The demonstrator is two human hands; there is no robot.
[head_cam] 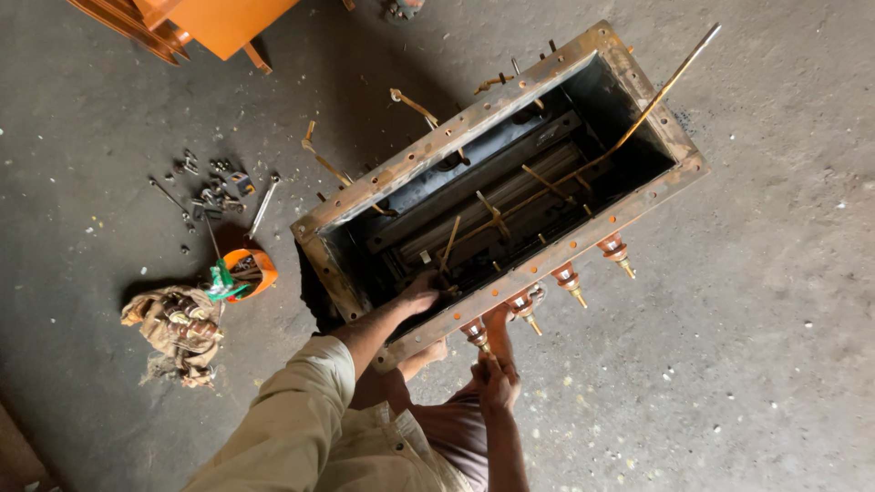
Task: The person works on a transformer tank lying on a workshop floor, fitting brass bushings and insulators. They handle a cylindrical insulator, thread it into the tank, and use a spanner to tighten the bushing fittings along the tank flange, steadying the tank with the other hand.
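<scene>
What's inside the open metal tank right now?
Inside the tank: the left hand, thin brass rods and a ribbed grey core. The floor beneath is dark and covered.

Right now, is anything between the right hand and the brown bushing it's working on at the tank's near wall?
Nothing visible: the right hand is already on the nearest bushing, outside the tank.

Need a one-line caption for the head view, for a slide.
Left hand reaches inside an open rusty metal tank while the right hand grips the nearest brown bushing outside.
</scene>
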